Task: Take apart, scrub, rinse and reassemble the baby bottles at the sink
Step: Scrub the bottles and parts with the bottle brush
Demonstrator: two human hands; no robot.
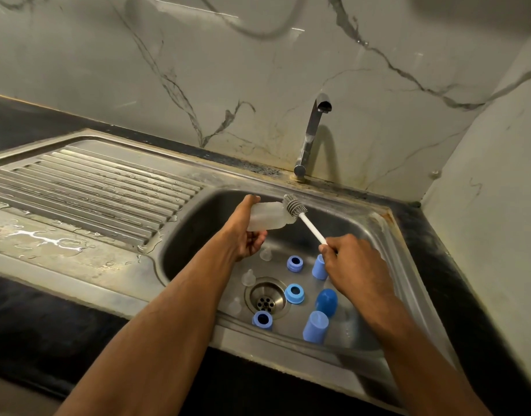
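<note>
the clear bottle (265, 216) lies tilted on its side above the sink basin (198, 223), just above the middle of the frame, its mouth pointing right. the left hand (243, 232) wraps it from below and behind, fingers curled around the body with the thumb over the top. the grey brush head (294, 206) touches the bottle's mouth, not yet clearly inside, and its white handle (313, 229) slants down to the right hand (355, 265), whose fingers are pressed closed around the handle's end.

the bottle looks like thin, light plastic, stiff enough to hold shape but probably slick when wet, so a full wrap around the mid-body seems the safest hold; the neck should stay free for the brush.

lower in the basin, around the drain (266, 298), lie three blue collar rings (294, 263), three blue caps (315, 326) and some clear teats (248, 277), all apart from each other. the faucet (312, 130) stands at the back with no water visible from it. the drainboard (87, 187) at left is wet.

no brand, label or writing can be read on anything.
</note>
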